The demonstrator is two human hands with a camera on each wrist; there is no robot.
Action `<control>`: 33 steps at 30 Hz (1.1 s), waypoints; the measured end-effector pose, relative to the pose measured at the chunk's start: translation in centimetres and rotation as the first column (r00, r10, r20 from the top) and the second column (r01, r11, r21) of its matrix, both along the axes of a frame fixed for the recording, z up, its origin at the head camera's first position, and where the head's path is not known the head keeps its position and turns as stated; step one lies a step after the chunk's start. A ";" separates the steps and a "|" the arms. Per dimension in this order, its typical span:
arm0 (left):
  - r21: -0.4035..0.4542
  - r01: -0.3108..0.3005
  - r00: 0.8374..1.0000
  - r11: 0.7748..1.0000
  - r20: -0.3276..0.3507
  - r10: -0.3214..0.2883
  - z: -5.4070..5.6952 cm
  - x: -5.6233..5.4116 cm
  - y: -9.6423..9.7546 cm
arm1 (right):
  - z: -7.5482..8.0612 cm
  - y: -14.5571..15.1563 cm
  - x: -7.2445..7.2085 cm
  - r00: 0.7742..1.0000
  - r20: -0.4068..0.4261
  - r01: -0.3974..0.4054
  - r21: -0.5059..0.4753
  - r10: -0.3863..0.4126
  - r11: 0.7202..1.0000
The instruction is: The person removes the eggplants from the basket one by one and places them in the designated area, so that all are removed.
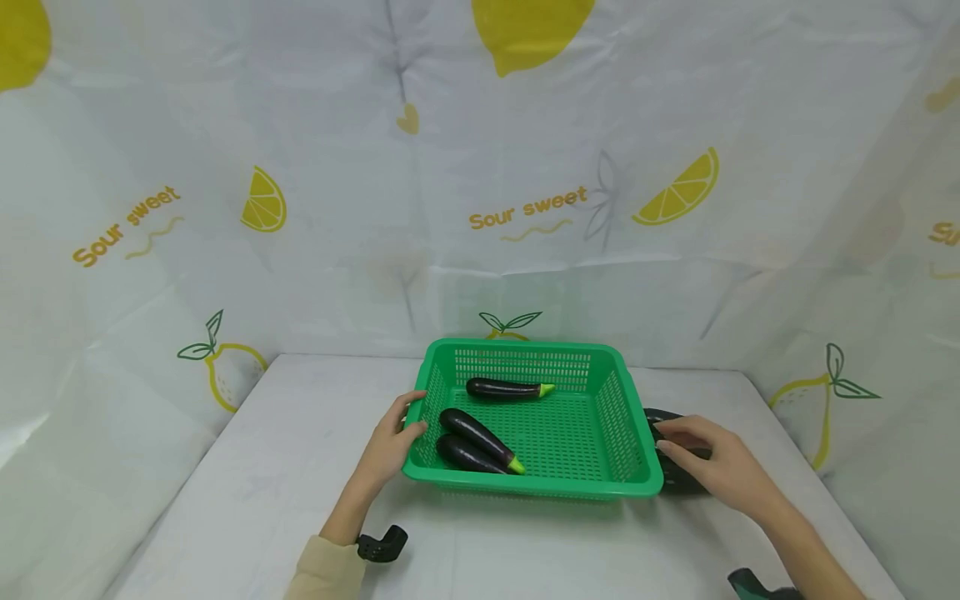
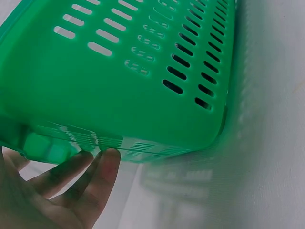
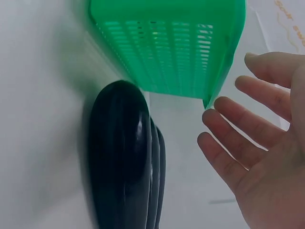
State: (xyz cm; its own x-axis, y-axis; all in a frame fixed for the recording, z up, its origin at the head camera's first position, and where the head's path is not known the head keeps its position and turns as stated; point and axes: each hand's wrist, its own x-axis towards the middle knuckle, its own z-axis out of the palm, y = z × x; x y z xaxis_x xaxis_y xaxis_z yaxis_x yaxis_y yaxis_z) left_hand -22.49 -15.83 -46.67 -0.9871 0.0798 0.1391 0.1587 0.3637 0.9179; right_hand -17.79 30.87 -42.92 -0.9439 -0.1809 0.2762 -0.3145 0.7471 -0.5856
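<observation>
The green basket (image 1: pixel 525 482), with three eggplants (image 1: pixel 504 389) inside, is gripped at its left rim by the left hand (image 1: pixel 386 442), fingertips partly hidden. Outer eggplants (image 3: pixel 119 157), count unclear, are half-covered by the right hand (image 1: pixel 723 467), fingers apart, nothing held; white tabletop (image 1: pixel 300 467) is exposed leftward to its edge.

A tabletop nook (image 1: pixel 300 442) walled in by printed sheeting (image 1: pixel 337 200).
Lemons (image 1: pixel 532 29), lemon slices (image 1: pixel 678 192) and the words "Sour sweet" (image 1: pixel 528 208) decorate the white sheeting, which hangs behind and on both sides; whether the room is a home, kitchen or workshop cannot be told.
</observation>
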 end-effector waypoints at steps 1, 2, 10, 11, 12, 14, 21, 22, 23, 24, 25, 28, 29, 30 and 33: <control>-0.006 0.001 1.000 1.000 0.001 -0.001 0.0 0.0 0.0 | 0.0 -0.2 0.0 1.000 0.002 -0.008 -0.020 0.008 1.000; -0.008 0.004 1.000 1.000 0.000 -0.004 0.0 0.0 0.0 | 0.0 -0.4 0.0 1.000 0.009 -0.018 -0.035 0.018 0.999; -0.032 0.020 1.000 0.999 0.003 -0.020 0.2 -0.1 0.0 | -0.3 -1.4 -0.6 0.993 0.100 -0.048 -0.100 0.058 0.994; -0.037 0.020 1.000 0.999 0.005 -0.020 0.2 -0.1 -0.1 | -0.4 -1.4 -0.6 0.992 0.109 -0.047 -0.098 0.057 0.994; -0.045 0.022 1.000 0.999 0.006 -0.022 0.2 -0.1 -0.1 | -0.5 -1.5 -0.7 0.992 0.116 -0.044 -0.097 0.055 0.994; -0.063 0.024 1.000 0.998 0.008 -0.024 0.3 -0.1 -0.2 | -0.7 -1.6 -0.8 0.990 0.129 -0.041 -0.102 0.054 0.994; -0.166 0.059 0.998 0.984 0.004 -0.059 0.7 -0.4 -0.5 | -1.2 -1.8 -1.1 0.987 0.144 -0.045 -0.139 0.065 0.989; -0.186 0.067 0.998 0.980 0.002 -0.068 0.8 -0.4 -0.6 | -1.3 -1.8 -1.1 0.988 0.143 -0.046 -0.143 0.066 0.989; -0.203 0.074 0.997 0.976 -0.005 -0.076 1.0 -0.4 -0.6 | -1.3 -1.7 -1.2 0.988 0.142 -0.047 -0.144 0.068 0.988; -0.220 0.081 0.996 0.972 -0.008 -0.085 1.2 -0.4 -0.7 | -1.4 -1.7 -1.3 0.987 0.144 -0.045 -0.147 0.066 0.988; -0.234 0.089 0.995 0.968 -0.013 -0.095 1.4 -0.4 -0.7 | -1.4 -1.7 -1.4 0.987 0.144 -0.047 -0.151 0.069 0.987; -0.287 0.104 0.993 0.952 -0.024 -0.116 2.0 -0.3 -0.8 | -1.6 -1.6 -1.6 0.987 0.144 -0.054 -0.153 0.077 0.987; -0.305 0.103 0.993 0.947 -0.028 -0.118 2.1 -0.3 -0.8 | -1.6 -1.6 -1.7 0.986 0.145 -0.056 -0.158 0.079 0.986; -0.329 0.103 0.993 0.939 -0.029 -0.119 2.3 -0.3 -0.9 | -1.7 -1.6 -1.7 0.986 0.146 -0.056 -0.164 0.081 0.985; -0.412 0.093 0.992 0.906 -0.043 -0.122 2.8 -0.3 -1.1 | -1.7 -1.6 -1.8 0.985 0.150 -0.054 -0.176 0.081 0.983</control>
State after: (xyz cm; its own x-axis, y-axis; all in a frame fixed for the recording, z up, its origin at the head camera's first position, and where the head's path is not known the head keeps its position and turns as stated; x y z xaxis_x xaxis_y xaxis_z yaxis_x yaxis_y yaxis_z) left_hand -22.84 -16.92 -43.90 -0.9590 0.2486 0.1364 0.2733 0.6820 0.6784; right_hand -19.60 29.29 -44.58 -0.9651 -0.2085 0.1587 -0.2553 0.6123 -0.7483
